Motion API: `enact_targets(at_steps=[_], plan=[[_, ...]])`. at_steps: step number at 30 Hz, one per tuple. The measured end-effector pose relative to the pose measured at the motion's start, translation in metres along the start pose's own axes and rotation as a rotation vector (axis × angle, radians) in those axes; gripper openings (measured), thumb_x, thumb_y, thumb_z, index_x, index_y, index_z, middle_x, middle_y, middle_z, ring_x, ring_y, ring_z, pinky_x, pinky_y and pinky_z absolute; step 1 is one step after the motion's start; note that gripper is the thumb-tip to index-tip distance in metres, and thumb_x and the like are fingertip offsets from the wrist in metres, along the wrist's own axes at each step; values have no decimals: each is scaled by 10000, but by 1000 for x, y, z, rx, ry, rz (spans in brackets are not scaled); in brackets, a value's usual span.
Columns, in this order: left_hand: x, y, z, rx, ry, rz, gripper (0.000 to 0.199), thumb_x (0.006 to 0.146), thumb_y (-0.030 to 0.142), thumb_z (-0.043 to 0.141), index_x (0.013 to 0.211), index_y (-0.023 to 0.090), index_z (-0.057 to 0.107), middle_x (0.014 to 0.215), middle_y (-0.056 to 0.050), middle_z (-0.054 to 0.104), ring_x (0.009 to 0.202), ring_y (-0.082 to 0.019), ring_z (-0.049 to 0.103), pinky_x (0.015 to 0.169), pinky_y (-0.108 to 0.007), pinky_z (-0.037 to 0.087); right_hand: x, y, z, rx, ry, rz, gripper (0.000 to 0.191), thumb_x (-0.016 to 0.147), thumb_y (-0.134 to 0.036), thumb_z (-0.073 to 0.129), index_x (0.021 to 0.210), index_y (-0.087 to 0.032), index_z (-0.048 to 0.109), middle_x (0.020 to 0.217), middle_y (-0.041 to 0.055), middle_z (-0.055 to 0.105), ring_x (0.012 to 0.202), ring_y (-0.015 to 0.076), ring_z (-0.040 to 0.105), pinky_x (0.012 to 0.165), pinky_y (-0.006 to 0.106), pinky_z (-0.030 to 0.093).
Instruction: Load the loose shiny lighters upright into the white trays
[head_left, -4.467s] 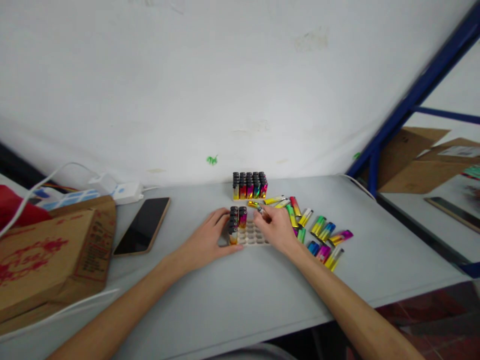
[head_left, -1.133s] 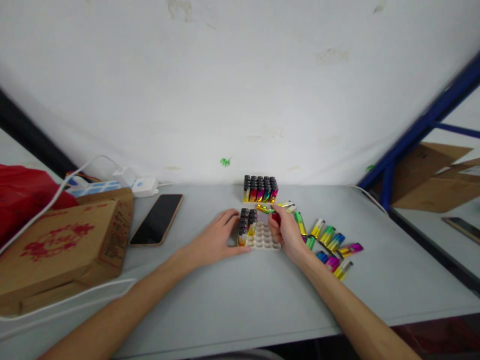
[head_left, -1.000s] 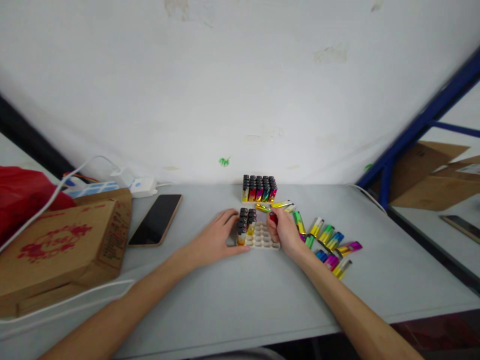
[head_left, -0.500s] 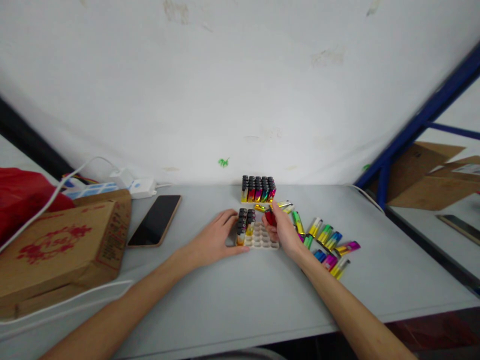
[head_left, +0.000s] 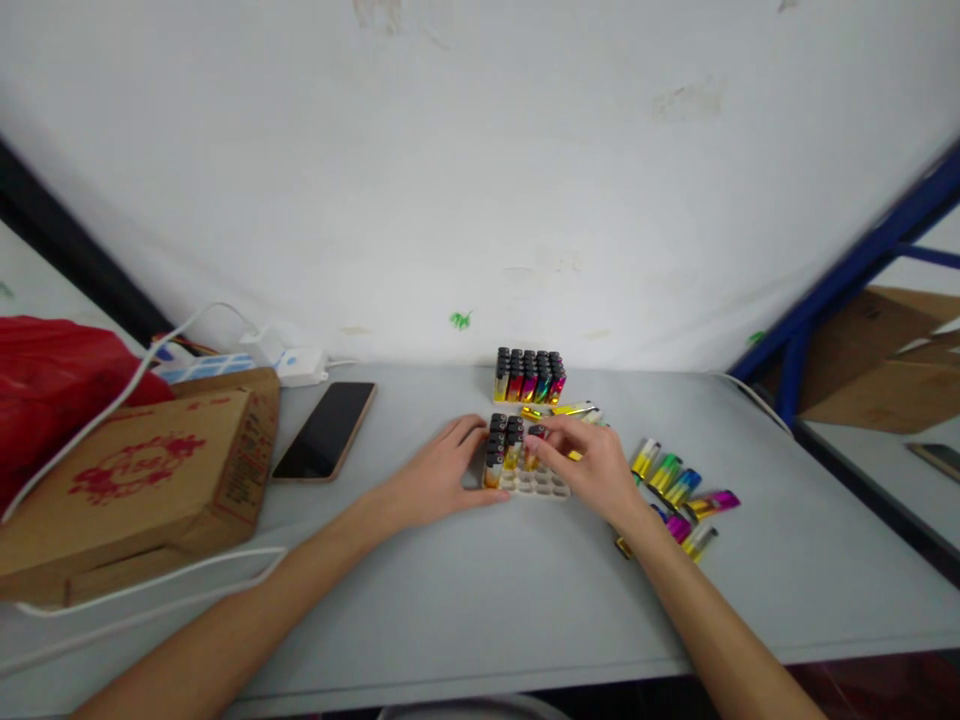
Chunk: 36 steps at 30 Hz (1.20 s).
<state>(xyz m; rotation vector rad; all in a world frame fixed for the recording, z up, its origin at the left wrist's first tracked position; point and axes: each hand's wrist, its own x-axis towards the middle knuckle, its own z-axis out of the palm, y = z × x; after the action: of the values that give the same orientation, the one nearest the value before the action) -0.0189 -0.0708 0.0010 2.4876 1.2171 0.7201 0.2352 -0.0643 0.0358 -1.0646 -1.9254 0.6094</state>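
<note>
A pale tray (head_left: 536, 487) with round-edged slots stands on the table before me. Upright lighters (head_left: 496, 450) with black tops fill slots on its left side. My left hand (head_left: 442, 468) grips the tray's left end, thumb along the front and fingers behind. Between the thumb and fingertips of my right hand (head_left: 589, 460) is a red and gold lighter (head_left: 532, 452), held upright over the tray's middle slots; its lower end is partly hidden. Loose metallic lighters (head_left: 682, 486) in several colours lie to the right, some behind my right wrist.
A full block of upright lighters (head_left: 529, 378) stands behind the tray, near the wall. To the left are a phone (head_left: 325, 432), a cardboard box (head_left: 150, 470), a red bag (head_left: 67, 400) and a white power strip (head_left: 301, 368) with cables. A blue frame (head_left: 795, 365) rises at right.
My right hand has moved forward and left a little, bringing the red lighter from a tilted hold to upright at the tray. My left hand keeps its grip. The view has shifted slightly.
</note>
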Motion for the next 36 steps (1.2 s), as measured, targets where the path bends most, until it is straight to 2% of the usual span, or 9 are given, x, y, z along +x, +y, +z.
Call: enact_targets(at_steps=[7, 12, 19, 21, 24, 27, 31, 33, 36], plan=[[0, -1, 2, -3, 2, -9, 786, 827, 638, 851, 1417, 191, 587, 1498, -193, 579, 1421, -392, 546, 1227, -560, 464, -5, -6, 4, 141, -180, 131, 329, 1005, -543, 650, 888, -245, 579, 651, -8, 748, 491, 157, 663, 519, 260, 511], [1, 0, 1, -25, 1, -4, 767, 832, 616, 857, 1408, 187, 588, 1482, -188, 588, 1402, -380, 557, 1221, -553, 467, -5, -8, 7, 130, -249, 84, 350, 1004, -572, 649, 894, -255, 547, 646, -16, 721, 527, 171, 684, 530, 261, 506], [0, 1, 0, -34, -1, -2, 775, 831, 618, 857, 1416, 190, 581, 1473, -188, 589, 1401, -382, 555, 1219, -558, 464, -2, -7, 1, 91, -363, 32, 419, 1016, -647, 609, 931, -236, 613, 639, -15, 700, 540, 164, 651, 552, 259, 471], [0, 0, 0, -31, 1, 1, 775, 837, 621, 849, 1422, 190, 578, 1483, -191, 581, 1408, -383, 551, 1224, -560, 458, -1, -5, 3, 14, -329, 28, 432, 1006, -656, 621, 905, -236, 641, 634, -10, 692, 542, 166, 628, 544, 263, 433], [0, 0, 0, -29, 3, 5, 759, 847, 620, 839, 1422, 198, 583, 1484, -185, 584, 1405, -380, 559, 1221, -556, 465, -2, -2, 6, -155, -243, 19, 501, 940, -705, 684, 769, -236, 644, 624, 1, 670, 540, 164, 573, 532, 273, 360], [1, 0, -1, -28, 15, 11, 751, 847, 634, 829, 1414, 201, 596, 1476, -179, 595, 1393, -384, 573, 1216, -557, 476, -2, -1, 0, -187, -195, 10, 532, 960, -704, 656, 724, -227, 652, 589, -8, 628, 526, 148, 516, 536, 278, 341], [2, 1, -1, -8, 15, -4, 771, 846, 689, 801, 1406, 194, 608, 1495, -179, 591, 1401, -399, 570, 1224, -558, 472, 2, 5, -23, -238, 74, 35, 529, 1082, -574, 484, 727, -214, 642, 571, -17, 571, 534, 140, 496, 578, 283, 371], [2, 1, -1, 3, 7, -13, 786, 843, 698, 799, 1408, 187, 604, 1505, -185, 585, 1407, -402, 565, 1230, -558, 466, 6, 15, -32, -299, 162, 65, 433, 1075, -499, 509, 789, -212, 664, 625, -8, 616, 572, 154, 549, 620, 288, 413], [2, 1, -1, 23, -10, -17, 795, 847, 692, 801, 1411, 173, 591, 1514, -195, 574, 1415, -394, 557, 1238, -551, 457, 9, 34, -38, -392, 113, 64, 184, 1002, -339, 622, 936, -198, 719, 820, 45, 714, 745, 202, 662, 753, 314, 495]])
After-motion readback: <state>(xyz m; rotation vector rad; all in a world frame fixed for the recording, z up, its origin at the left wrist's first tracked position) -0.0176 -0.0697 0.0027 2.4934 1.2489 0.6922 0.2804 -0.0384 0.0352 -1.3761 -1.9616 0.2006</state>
